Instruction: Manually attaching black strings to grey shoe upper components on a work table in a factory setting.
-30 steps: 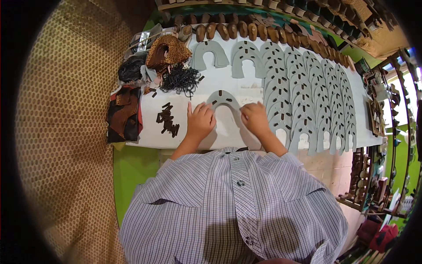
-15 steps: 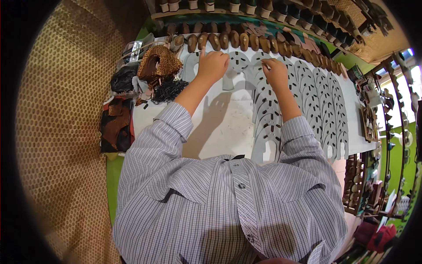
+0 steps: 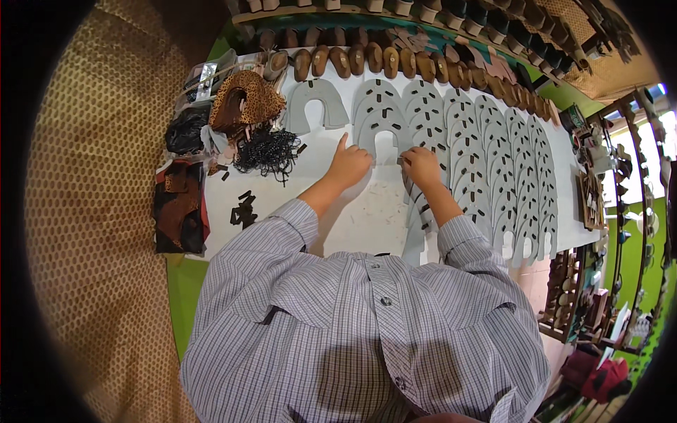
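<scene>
1. While your left hand (image 3: 350, 166) sits by one leg end of the grey U (image 3: 366, 134), one digit stretched forward, your right hand (image 3: 422, 168) curls narrow by the other; I cannot tell whether either pinches it.
2. Flat on the worktop (image 3: 384, 225), just beyond your hands, that U lies nearest in its overlapping column (image 3: 374, 103). It looks thin, light and bendy, hardly fragile.
3. Hold both leg ends, since one alone might let it twist.
4. Avoid the dark tabs (image 3: 395, 127) on its arch; they may shift.
</scene>
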